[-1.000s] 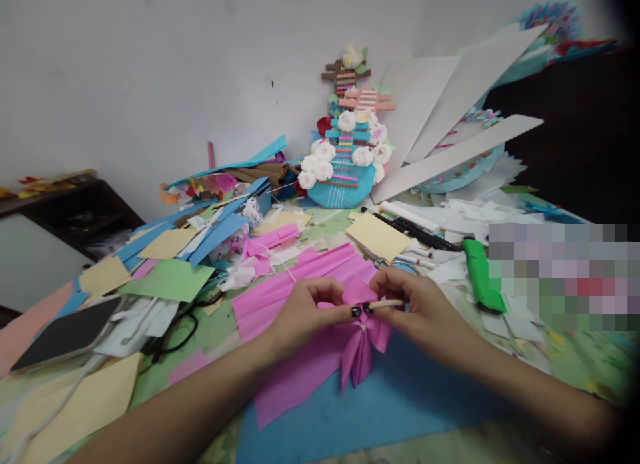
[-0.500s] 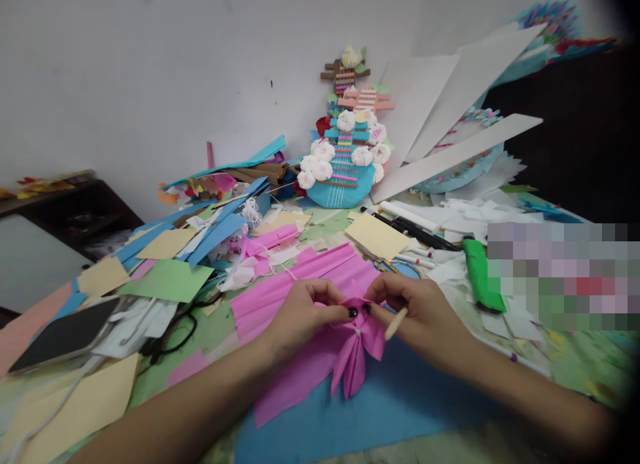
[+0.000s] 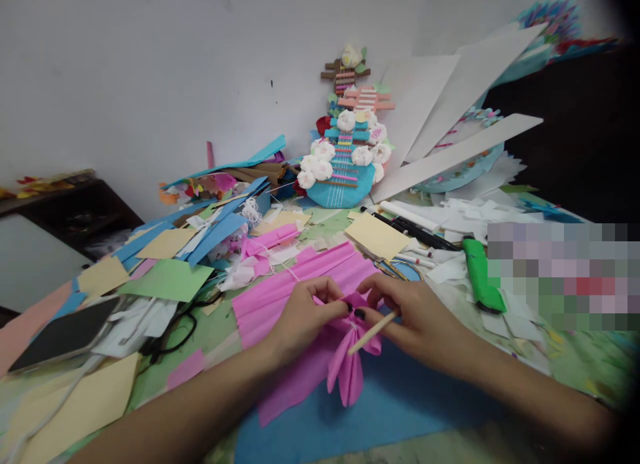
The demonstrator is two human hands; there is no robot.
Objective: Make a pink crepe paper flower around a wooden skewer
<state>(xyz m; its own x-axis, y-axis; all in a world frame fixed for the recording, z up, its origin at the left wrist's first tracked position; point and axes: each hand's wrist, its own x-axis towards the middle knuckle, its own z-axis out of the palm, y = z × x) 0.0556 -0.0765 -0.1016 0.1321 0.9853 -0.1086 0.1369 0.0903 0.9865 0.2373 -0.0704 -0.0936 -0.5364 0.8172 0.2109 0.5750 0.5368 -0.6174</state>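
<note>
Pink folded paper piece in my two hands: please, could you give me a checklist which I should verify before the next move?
1. Left hand has its grip on the pink folded paper piece: ok, pinched at the upper end.
2. Right hand holds the pale, wooden-looking round stick: ok.
3. Stick stands clear of the petal-like folds: not ok, it crosses in front of them in this view.
4. Thin white tie at the neck is tight: cannot tell, too small.
5. Gold-handled metal scissors are out of both hands: ok, they lie beyond the right hand.
</note>
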